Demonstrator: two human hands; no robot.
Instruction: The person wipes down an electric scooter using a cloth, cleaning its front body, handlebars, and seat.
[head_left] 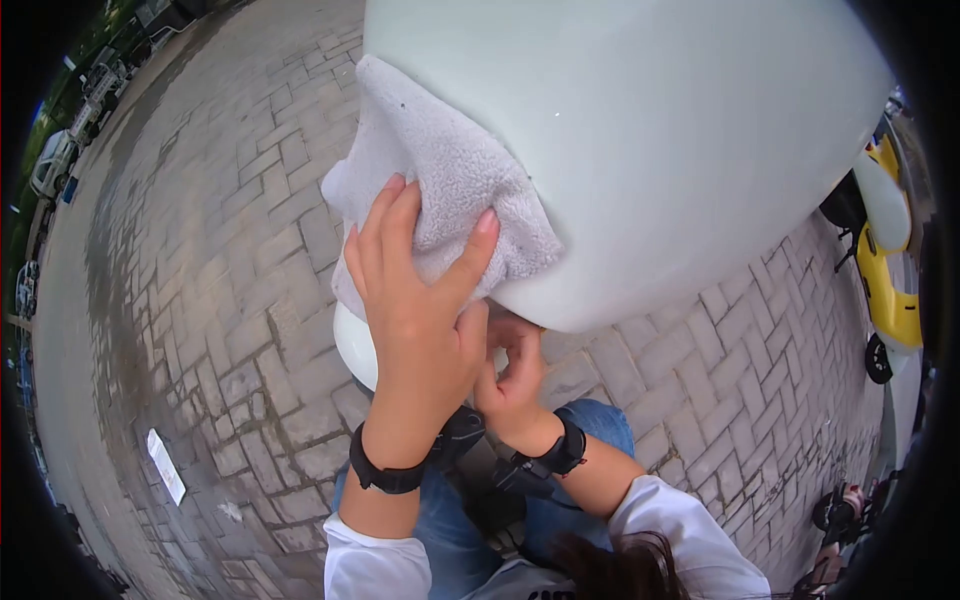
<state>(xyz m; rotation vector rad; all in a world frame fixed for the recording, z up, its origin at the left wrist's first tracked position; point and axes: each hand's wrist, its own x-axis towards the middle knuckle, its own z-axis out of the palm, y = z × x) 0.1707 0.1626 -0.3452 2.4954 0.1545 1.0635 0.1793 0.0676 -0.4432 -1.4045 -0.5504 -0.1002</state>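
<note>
A pale grey, fluffy cloth (465,175) lies draped and wrinkled over the rounded corner of a glossy white body panel (660,160). My left hand (415,300) holds it there, thumb and fingers bent into the fabric. Just below, under the panel's lower edge, is my right hand (515,380). Its fingers curl with the thumb into a ring, and their tips are partly hidden by my left hand and the panel edge. What they grip, if anything, does not show. Another rounded white part (355,345) appears beneath the cloth, left of my left wrist.
Grey paving bricks (250,240) cover the ground. A white slip of paper (166,467) lies at lower left. At right stands a yellow and white scooter (885,270). Parked vehicles (55,160) line the far left edge. My jeans-clad legs (440,545) are below the panel.
</note>
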